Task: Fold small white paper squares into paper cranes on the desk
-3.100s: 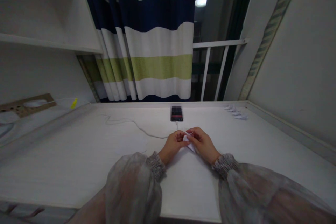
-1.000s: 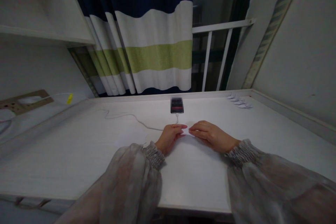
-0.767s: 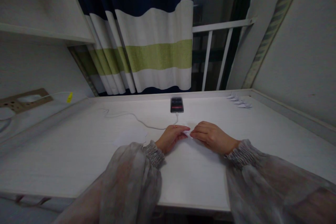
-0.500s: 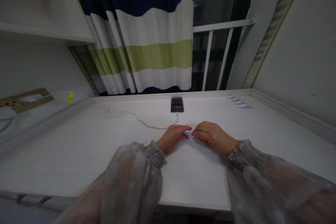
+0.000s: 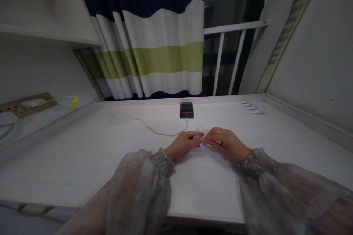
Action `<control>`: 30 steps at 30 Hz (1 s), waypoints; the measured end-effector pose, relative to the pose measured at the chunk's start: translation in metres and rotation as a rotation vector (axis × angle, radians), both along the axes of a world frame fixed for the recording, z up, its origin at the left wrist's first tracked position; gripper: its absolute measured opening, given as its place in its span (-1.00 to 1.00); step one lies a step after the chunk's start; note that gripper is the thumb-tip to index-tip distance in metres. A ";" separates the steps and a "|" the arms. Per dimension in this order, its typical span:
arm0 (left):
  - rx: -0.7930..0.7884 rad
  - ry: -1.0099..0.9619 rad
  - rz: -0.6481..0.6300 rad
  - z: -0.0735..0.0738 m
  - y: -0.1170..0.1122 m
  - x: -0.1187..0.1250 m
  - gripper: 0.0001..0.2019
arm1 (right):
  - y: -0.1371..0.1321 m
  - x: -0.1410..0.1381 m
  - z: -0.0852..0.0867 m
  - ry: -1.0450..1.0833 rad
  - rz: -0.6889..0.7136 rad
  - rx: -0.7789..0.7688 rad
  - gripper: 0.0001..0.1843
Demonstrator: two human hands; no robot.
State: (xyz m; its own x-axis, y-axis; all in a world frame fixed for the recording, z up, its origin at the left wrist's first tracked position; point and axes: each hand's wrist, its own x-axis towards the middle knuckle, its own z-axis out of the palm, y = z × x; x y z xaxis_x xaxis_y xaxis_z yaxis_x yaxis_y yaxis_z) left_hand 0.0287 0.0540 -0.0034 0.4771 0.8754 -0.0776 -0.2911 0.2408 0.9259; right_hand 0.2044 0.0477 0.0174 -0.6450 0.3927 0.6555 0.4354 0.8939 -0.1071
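A small piece of folded white paper is between my hands over the middle of the white desk. My left hand pinches it between thumb and fingers, and a pointed end sticks out below. From the other side, my right hand has thumb and fingertips closed on the paper's right edge. Both hands partly cover the paper, so its full shape is hidden.
Several folded white paper pieces stand at the back right. A phone lies behind my hands, its white cable running left. Flat white paper lies left of my left hand. Power sockets are on the left wall.
The paper has turned, and its point now faces more downward. My left fingers have shifted on it, while my right fingertips have closed in on its edge.
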 end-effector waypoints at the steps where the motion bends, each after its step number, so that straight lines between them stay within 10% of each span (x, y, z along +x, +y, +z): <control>1: 0.004 0.002 -0.005 0.000 0.000 0.000 -0.63 | 0.000 0.000 0.000 0.015 0.011 -0.027 -0.83; 10: 0.033 -0.009 -0.033 0.004 -0.002 -0.001 -0.52 | 0.001 -0.002 -0.004 0.239 0.039 -0.390 -0.84; 30: 0.195 0.106 -0.075 -0.001 -0.004 0.007 -0.35 | -0.003 -0.011 -0.009 0.022 -0.228 -0.234 -0.84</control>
State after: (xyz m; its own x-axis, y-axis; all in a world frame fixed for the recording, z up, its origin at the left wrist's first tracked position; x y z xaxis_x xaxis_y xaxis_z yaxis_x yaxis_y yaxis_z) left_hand 0.0361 0.0504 -0.0048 0.5394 0.8412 0.0366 -0.1782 0.0716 0.9814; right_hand 0.1932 0.0452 0.0084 -0.5102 0.6671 0.5428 0.6166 0.7237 -0.3099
